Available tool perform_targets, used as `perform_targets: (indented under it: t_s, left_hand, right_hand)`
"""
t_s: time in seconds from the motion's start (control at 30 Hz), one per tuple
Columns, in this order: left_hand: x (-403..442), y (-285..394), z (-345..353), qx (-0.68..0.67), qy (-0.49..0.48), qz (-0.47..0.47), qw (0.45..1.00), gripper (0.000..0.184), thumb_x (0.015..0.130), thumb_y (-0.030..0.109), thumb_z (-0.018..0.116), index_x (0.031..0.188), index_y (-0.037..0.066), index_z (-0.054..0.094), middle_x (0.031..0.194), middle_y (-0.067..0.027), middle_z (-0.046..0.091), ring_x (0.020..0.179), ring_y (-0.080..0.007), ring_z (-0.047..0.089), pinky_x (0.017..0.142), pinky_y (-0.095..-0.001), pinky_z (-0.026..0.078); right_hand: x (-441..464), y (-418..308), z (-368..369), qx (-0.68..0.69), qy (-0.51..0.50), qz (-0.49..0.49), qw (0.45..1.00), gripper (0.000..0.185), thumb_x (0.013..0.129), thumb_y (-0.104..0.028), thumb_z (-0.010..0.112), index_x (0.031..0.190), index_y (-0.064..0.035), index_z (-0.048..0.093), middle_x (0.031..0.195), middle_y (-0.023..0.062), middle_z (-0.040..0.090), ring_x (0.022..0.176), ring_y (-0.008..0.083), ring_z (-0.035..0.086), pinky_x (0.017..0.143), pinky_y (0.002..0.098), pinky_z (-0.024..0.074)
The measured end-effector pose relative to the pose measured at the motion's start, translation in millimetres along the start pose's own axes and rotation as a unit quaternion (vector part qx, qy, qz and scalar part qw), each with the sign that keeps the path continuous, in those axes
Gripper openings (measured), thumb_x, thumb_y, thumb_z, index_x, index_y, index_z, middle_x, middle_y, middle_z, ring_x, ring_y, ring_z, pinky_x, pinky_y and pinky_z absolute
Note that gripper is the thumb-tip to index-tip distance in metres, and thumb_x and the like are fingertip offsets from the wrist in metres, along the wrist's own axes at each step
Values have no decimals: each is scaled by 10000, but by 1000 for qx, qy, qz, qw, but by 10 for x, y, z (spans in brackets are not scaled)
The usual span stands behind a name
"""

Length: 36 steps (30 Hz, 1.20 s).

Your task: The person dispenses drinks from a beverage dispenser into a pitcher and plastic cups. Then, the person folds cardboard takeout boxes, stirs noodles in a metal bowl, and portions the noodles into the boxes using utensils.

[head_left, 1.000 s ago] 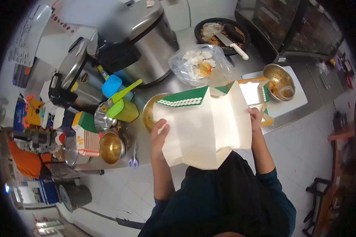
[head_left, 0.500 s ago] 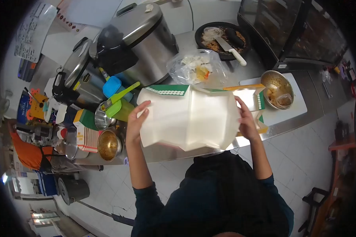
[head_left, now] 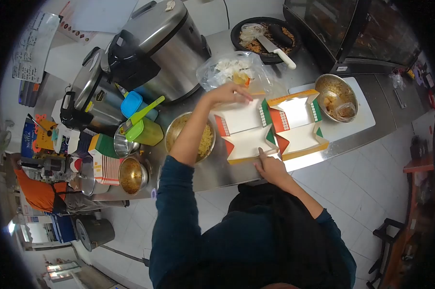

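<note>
An unfolded cardboard food box [head_left: 246, 123], white inside with green and orange-red sides, lies on the steel counter. At its far edge my left hand [head_left: 229, 94] is closed, its curved fingers over the wall and its thumb hidden. My right hand [head_left: 273, 168] grips the near edge, thumb at the wall. Close against its right side stands a second cardboard food box [head_left: 297, 118], also spread out. Partly behind my left forearm is a metal bowl [head_left: 173, 132] of yellow noodles [head_left: 206, 142].
Rice cookers [head_left: 167, 43] stand at the back left. A plastic bag [head_left: 212, 72] of food lies behind the boxes. A knife [head_left: 275, 49] rests on a black stone mortar [head_left: 236, 41]. At right, a metal bowl [head_left: 330, 86] sits on a white board [head_left: 364, 111]. A person [head_left: 36, 190] stands far left.
The box has come down from in front of me onto the counter beside the other box, and its sides have opened out. My left hand moved to its far edge, uncovering the noodle bowl.
</note>
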<state>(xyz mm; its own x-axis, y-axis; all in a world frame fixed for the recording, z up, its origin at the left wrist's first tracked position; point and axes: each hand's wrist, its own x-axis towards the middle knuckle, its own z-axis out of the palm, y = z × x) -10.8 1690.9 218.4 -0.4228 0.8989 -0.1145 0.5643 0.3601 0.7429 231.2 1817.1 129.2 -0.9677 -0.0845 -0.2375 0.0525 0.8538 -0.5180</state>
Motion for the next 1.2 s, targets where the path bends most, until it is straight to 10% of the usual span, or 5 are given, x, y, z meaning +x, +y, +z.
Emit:
perform_targets:
  t_s: [0.13,0.27,0.53,0.97,1.2]
  left_hand:
    - [-292,344,-54,-65,388,69,917,192,795,171,498,805,8,599,827,-111,616,876,-161,541,741,-280,410]
    - [-893,993,778,-32,309,-250,917,243,810,256,479,837,31,567,870,-180,564,832,-275,546,701,-340,429]
    - [-1205,356,1886,56,379,-380,842,313,764,295,541,939,38,509,899,-159,549,828,-311,534,688,-384,429]
    - [-1102,222,1983,-601,370,-180,685,276,820,175,438,959,-42,536,858,-87,593,794,-130,551,685,-252,427]
    - [-1160,261,1909,-450,427,-215,754,264,826,133,437,1013,-42,502,915,-88,579,821,-134,543,724,-240,424]
  right_hand:
    - [90,-77,-76,-3,107,-75,991,403,762,-256,518,1060,9,462,722,169,558,670,305,570,568,393,456]
    - [388,-30,-202,-31,269,-88,959,312,740,-163,527,992,11,462,725,140,539,639,310,567,549,386,463]
    - [534,235,-69,23,169,3,985,208,727,-55,472,919,-12,402,771,204,537,660,379,550,575,436,435]
    - [-466,620,-826,388,342,24,856,207,767,-5,512,860,-74,340,770,72,489,649,130,529,497,215,404]
    - [-527,543,-800,388,227,17,893,268,740,9,527,941,-70,367,1000,95,443,804,121,495,641,239,438]
